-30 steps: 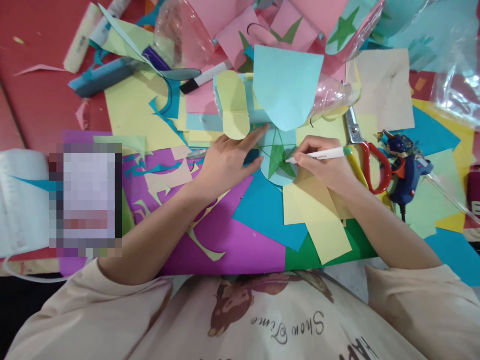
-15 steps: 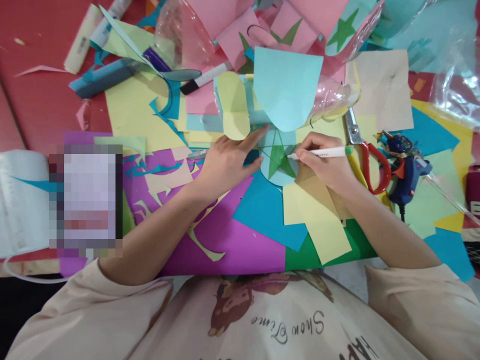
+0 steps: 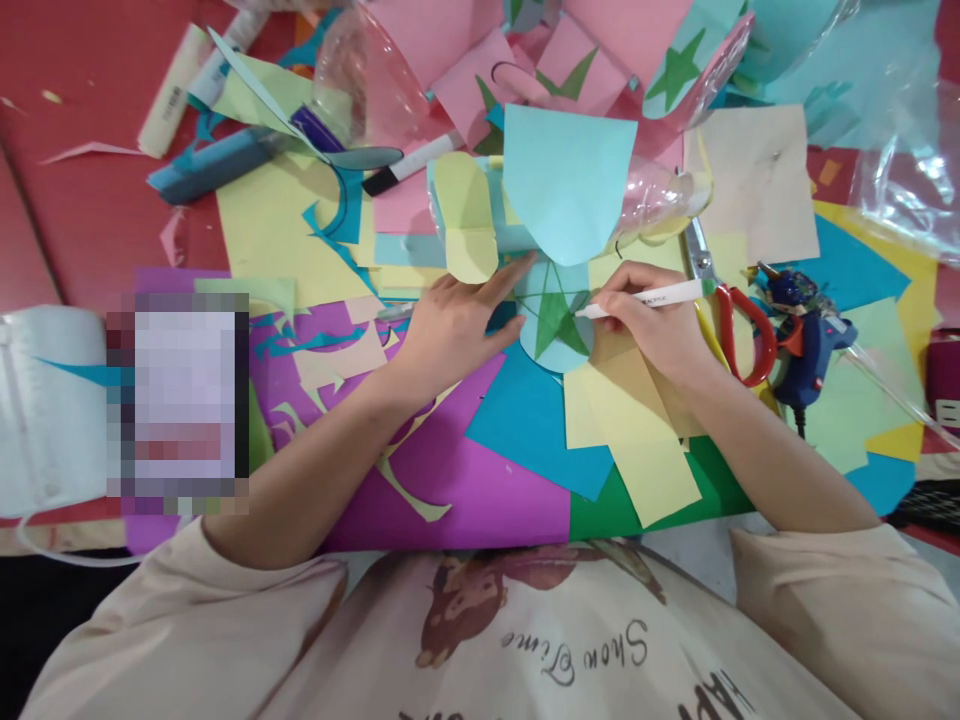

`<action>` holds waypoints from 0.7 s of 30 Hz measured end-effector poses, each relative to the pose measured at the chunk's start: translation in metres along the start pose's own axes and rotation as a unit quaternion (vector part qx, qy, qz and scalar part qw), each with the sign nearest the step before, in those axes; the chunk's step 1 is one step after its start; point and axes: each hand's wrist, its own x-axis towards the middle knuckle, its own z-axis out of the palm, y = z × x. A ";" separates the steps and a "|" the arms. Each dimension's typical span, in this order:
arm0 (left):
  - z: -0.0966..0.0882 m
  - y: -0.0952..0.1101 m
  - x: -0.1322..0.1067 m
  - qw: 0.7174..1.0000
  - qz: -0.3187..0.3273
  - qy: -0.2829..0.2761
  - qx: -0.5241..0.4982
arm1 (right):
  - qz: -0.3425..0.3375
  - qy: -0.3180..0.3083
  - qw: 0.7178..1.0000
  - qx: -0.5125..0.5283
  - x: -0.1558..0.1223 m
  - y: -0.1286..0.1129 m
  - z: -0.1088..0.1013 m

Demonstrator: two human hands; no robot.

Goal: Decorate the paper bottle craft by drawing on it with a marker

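My right hand (image 3: 649,315) is closed on a white marker (image 3: 667,295) with a green end, its tip at the right side of a green star (image 3: 555,318). The star is partly coloured in on a rounded light blue paper flap (image 3: 544,352). My left hand (image 3: 465,325) lies with fingers spread, the index finger and thumb at the flap's left edge. Just above, the flap joins a paper-covered clear plastic bottle (image 3: 660,195) carrying a larger light blue piece (image 3: 568,180) and a yellow strip (image 3: 470,215).
Red-handled scissors (image 3: 742,335) and a blue glue gun (image 3: 814,360) lie to the right. Paper scraps (image 3: 341,360) and a purple sheet (image 3: 465,490) spread at left. A capped marker (image 3: 416,160) and pink paper pieces (image 3: 480,85) sit farther back.
The view has shifted slightly. Both hands keep nearly the same places, and the marker tip stays by the star's right side.
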 end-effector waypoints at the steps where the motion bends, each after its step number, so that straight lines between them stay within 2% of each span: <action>1: 0.000 0.000 0.000 1.000 0.000 -0.002 0.000 | -0.008 0.013 1.000 0.004 0.000 0.000 0.000; 5: -0.001 0.001 0.000 1.000 -0.002 -0.002 -0.001 | -0.048 0.038 0.998 0.018 -0.001 0.003 -0.001; 14: 0.000 0.000 -0.001 1.000 0.005 0.009 -0.019 | -0.021 0.031 0.992 0.121 -0.001 0.010 -0.001; 18: -0.002 0.002 0.000 1.000 0.002 0.007 -0.026 | -0.059 -0.009 0.993 0.098 -0.002 0.017 0.000; 21: -0.001 0.002 -0.001 0.999 0.009 0.020 -0.029 | -0.089 -0.080 0.992 0.047 -0.005 0.021 0.000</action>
